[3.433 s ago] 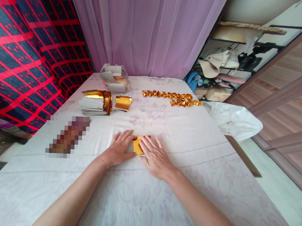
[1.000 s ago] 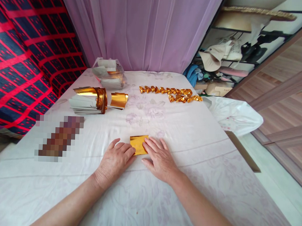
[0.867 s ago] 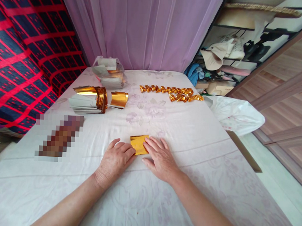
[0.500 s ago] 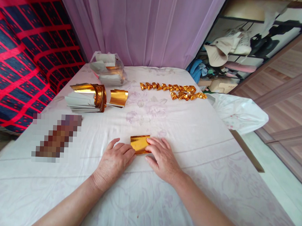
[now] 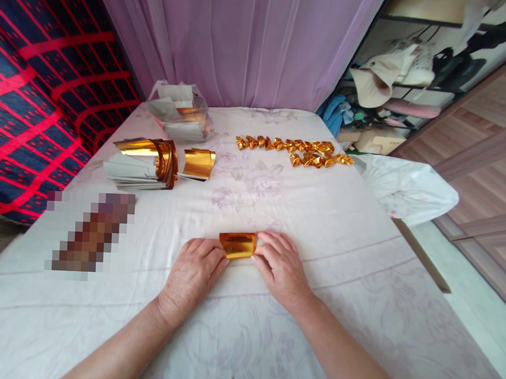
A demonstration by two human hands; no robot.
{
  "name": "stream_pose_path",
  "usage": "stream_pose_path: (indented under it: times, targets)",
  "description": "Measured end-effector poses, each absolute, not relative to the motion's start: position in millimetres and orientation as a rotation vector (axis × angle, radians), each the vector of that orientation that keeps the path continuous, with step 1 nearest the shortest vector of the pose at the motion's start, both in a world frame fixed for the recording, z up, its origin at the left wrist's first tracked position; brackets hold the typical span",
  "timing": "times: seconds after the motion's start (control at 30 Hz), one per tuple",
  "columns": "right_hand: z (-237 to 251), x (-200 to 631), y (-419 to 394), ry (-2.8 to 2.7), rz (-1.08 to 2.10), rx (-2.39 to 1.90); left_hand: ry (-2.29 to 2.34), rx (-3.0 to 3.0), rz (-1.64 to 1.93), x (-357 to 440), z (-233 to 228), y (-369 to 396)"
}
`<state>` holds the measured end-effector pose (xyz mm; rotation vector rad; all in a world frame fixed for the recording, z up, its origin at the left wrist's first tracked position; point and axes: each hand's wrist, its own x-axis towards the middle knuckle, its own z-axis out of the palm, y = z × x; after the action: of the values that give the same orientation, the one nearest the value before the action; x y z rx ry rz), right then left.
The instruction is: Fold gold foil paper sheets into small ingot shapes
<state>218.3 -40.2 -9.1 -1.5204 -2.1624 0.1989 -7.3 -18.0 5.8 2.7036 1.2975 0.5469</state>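
Two hands (image 5: pixel 194 271) (image 5: pixel 281 266) at gold sheet (image 5: pixel 237 245) ends (open cloth (image 5: pixel 302 214) beyond).

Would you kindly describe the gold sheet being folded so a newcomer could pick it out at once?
On the white cloth, look at the near middle, where the left hand and right hand meet. The gold sheet lies pinched between their fingertips. Unlike the foil stack and the row of folded pieces farther back, it is single and in hand.
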Motion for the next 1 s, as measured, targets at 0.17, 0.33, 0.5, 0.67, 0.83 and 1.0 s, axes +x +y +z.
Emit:
stream_pose_path:
  times: [0.17,0.33,0.5,0.67,0.83,1.0]
  targets:
    - [-9.5,216.2,-38.6,-2.117,0.217,-1.542,1.3,2.576,0.562,-9.6,5.5,-16.0]
    - [-10.7,216.8,-39.2,-2.096,0.232,-1.539,1.35,2.476,0.599,-7.5,3.6,-13.0]
    - [-11.3,217.0,-36.8,-2.07,0.226,-1.537,1.407,2.461,0.623,-4.2,1.2,-11.5]
    - [-10.6,213.9,-33.4,-2.076,0.179,-1.596,1.422,2.437,0.644,-2.8,0.1,-11.0]
    - [-11.8,211.1,-33.2,-2.033,0.144,-1.569,1.442,2.407,0.655,-1.4,-0.7,-10.5]
    - [-12.1,209.6,-33.1,-2.005,0.132,-1.571,1.464,2.392,0.667,0.3,-0.5,-10.2]
